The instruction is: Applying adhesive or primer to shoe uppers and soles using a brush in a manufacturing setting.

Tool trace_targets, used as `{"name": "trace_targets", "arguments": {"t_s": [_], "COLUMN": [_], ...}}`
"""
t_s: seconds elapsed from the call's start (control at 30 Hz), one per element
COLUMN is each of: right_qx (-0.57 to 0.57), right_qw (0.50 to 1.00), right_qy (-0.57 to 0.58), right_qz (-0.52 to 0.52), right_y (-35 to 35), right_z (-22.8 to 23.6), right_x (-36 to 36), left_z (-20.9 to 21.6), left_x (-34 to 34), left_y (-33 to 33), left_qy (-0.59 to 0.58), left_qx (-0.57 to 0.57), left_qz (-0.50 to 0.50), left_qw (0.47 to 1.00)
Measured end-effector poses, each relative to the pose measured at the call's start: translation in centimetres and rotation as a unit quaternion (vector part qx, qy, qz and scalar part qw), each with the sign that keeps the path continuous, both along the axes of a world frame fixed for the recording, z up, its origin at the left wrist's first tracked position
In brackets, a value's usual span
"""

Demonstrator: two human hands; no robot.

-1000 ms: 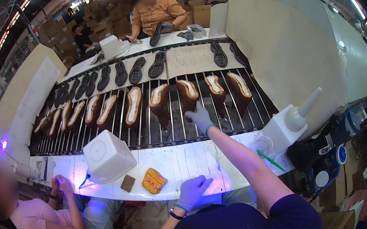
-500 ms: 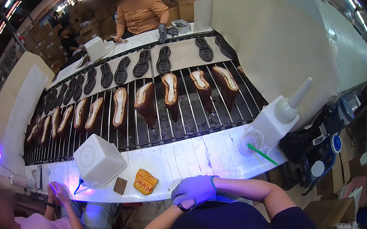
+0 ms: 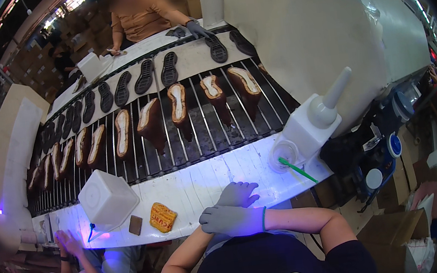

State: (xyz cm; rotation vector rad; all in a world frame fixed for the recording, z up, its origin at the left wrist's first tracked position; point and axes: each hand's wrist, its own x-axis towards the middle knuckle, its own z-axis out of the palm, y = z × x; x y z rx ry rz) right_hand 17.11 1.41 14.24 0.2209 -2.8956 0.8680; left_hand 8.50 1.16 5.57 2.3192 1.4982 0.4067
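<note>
Both my hands wear grey gloves and meet in front of my body at the near table edge. My left hand (image 3: pixel 238 193) reaches out over the table with fingers apart and nothing in it. Across its wrist lies my right hand (image 3: pixel 231 220), its fingers wrapped round the wrist and glove cuff. Left of them on the table is a yellow printed pad (image 3: pixel 162 217), beside a small brown block (image 3: pixel 135 225). A white squeeze bottle with a long nozzle (image 3: pixel 312 119) leans to the right, near a clear cup (image 3: pixel 284 154) holding a green-handled brush (image 3: pixel 300 170).
Beyond the table, a rack of metal bars (image 3: pixel 200 147) carries several upturned brown shoe uppers (image 3: pixel 177 103). Dark soles (image 3: pixel 143 77) line a strip behind them. A white plastic container (image 3: pixel 107 198) stands left. A co-worker's gloved hand (image 3: pixel 198 30) touches a far sole; another person sits left.
My left hand has come out from under my right, its fingers now spread. The view has shifted, and the co-worker opposite has reached onto a sole.
</note>
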Motion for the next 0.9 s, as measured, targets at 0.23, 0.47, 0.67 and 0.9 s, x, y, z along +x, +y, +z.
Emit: {"name": "trace_targets", "arguments": {"t_s": [0.23,0.47,0.67,0.9], "right_qx": [-0.226,-0.413,-0.238,-0.086], "right_qw": [0.974,0.715,0.604,0.645], "right_qy": [0.024,0.274,0.288,-0.006], "right_qz": [0.01,-0.493,-0.704,-0.759], "right_y": [3.0,20.1,36.9,39.9], "right_z": [0.2,1.4,-12.9,-13.5], "right_x": [2.3,-1.7,-2.5,-3.4], "left_z": [2.4,-2.9,-4.3,-4.8], "left_x": [-1.9,-3.0,-1.8,-2.5], "left_y": [-0.6,-6.2,-6.5,-6.7], "left_qy": [-0.309,-0.244,-0.202,-0.222], "left_qx": [-0.161,0.013,0.107,0.115], "left_qz": [0.203,0.289,0.234,0.235], "left_qw": [0.915,0.926,0.945,0.939]}}
